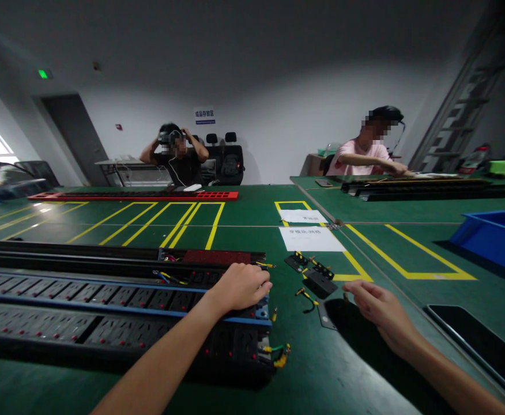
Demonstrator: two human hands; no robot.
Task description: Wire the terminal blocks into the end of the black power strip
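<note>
My left hand (242,286) lies over the right end of a long power strip with blue edges (140,297), its fingers curled round that end. Another black power strip (118,334) is nearer to me, with yellow-green wire ends (281,353) poking out. Black rails (83,256) run behind them. My right hand (376,305) is raised over the table, its thumb and fingers pinched; a tiny item seems to show at the fingertips, too small to name. To its left lie black end pieces (319,283), a short wire (308,300) and a thin dark plate (326,317).
White paper sheets (311,239) lie beyond the loose parts. At right are a phone (477,340) and a blue bin (494,239). A red frame (218,196) crosses the far side. Two people (178,155) (360,158) sit across the green table; another is at far left.
</note>
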